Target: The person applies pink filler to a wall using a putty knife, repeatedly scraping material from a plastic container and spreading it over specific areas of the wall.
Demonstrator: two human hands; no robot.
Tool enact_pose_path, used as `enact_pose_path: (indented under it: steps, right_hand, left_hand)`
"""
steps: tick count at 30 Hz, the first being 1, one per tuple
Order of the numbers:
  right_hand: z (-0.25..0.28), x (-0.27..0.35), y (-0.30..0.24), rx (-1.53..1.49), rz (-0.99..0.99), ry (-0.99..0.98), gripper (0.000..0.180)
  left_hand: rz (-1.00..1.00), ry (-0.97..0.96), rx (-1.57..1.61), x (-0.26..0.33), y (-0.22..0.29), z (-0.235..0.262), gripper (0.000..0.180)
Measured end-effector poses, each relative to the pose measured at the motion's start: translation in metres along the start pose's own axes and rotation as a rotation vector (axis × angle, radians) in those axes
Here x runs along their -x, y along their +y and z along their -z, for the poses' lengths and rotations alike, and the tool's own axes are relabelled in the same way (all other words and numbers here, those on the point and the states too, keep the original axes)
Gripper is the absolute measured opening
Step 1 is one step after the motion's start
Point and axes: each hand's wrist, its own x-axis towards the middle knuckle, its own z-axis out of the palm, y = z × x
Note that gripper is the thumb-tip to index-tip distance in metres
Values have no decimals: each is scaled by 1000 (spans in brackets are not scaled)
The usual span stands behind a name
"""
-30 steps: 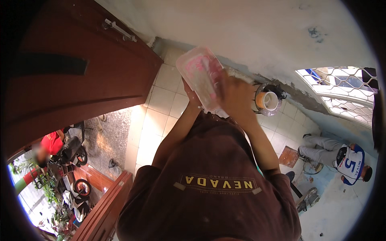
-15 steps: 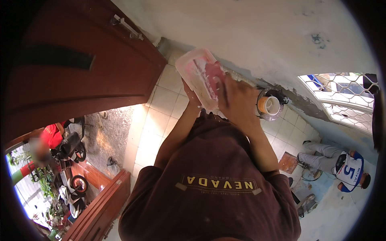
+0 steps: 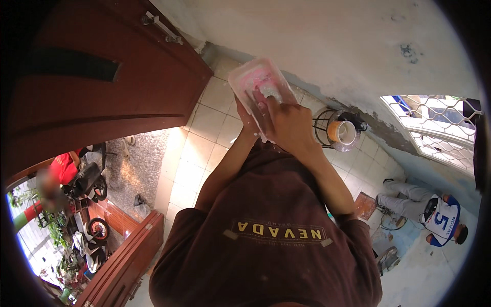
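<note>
**Tray held high, right hand on top**

Nearest the camera, below the tray, comes the brown shirt (image 3: pixel 266 240) of the person, with both forearms rising out of it toward a pale rectangular plastic tray (image 3: pixel 258 84) smeared pink inside. The right hand (image 3: pixel 286 125) is the nearer one to the tray's middle: it lies over the tray's near end with its fingers (image 3: pixel 263 102) stretched flat into the tray, pressing on the inside rather than pinching anything. The left hand (image 3: pixel 244 120) sits under the tray's near left edge and is mostly hidden by it, so whether it is spread or curled round the rim cannot be told; it seems to bear the tray from below. The tray's long axis runs away from the body, slanting up and slightly left, its far end toward the corner where the brown door (image 3: pixel 117 77) meets the white wall (image 3: pixel 317 46).

Right of the tray, down on the tiled floor (image 3: pixel 204 128), stands a wire stand with a white cup (image 3: pixel 341 132). Farther right of the tray another person (image 3: pixel 434 215) crouches on the floor below a grated window (image 3: pixel 434 120).
</note>
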Motion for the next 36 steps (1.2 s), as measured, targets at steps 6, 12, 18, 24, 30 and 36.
enact_pose_path:
  steps: [6,12,18,24,30,36]
  right_hand:
    - [4,-4,3,6,41,80,15]
    - [13,-10,17,50,-168,100,16]
    - [-5,-2,18,-18,-139,12,18]
    - [2,-1,23,-25,-17,77,20]
    - [31,-4,28,-90,-294,87,18]
    - [19,1,43,100,-114,30,27]
  left_hand:
    - [-43,40,-15,3,-1,6,82]
    - [-6,-147,106,-1,21,-50,74]
    - [47,81,71,-10,11,-41,82]
    - [81,-60,43,-15,-4,-33,74]
    - [88,-61,-26,-15,-5,-53,74]
    - [127,-141,47,-26,-12,-35,77]
